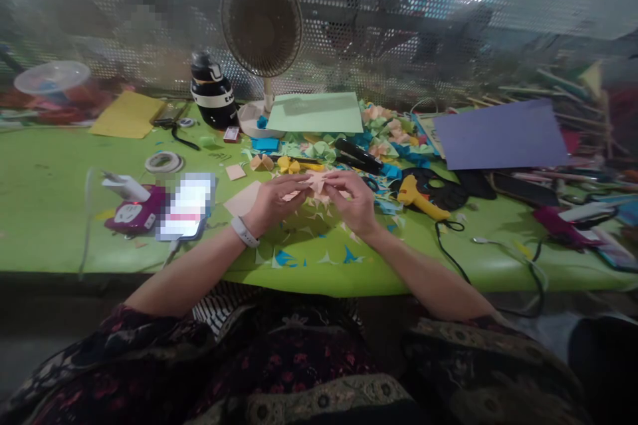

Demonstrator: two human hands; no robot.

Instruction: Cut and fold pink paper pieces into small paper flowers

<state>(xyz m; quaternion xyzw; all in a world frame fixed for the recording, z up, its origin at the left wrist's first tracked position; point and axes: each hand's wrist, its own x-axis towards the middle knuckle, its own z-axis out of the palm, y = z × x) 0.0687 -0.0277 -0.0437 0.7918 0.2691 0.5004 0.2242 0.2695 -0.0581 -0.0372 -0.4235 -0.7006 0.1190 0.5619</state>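
Note:
A small pale pink paper flower is pinched between both hands over the green table. My left hand, with a white band on its wrist, closes its fingertips on the paper's left side. On the other side my right hand grips it between thumb and fingers. Beneath the hands lie paper scraps in blue, white and pink. A flat pink sheet rests beside my left hand. Just beyond the hands are a yellow paper flower, a peach one and a black stapler.
A lit phone and purple power strip lie left. At the back stand a black bottle and a fan. A yellow glue gun with its cord, a purple sheet and paper flowers are right.

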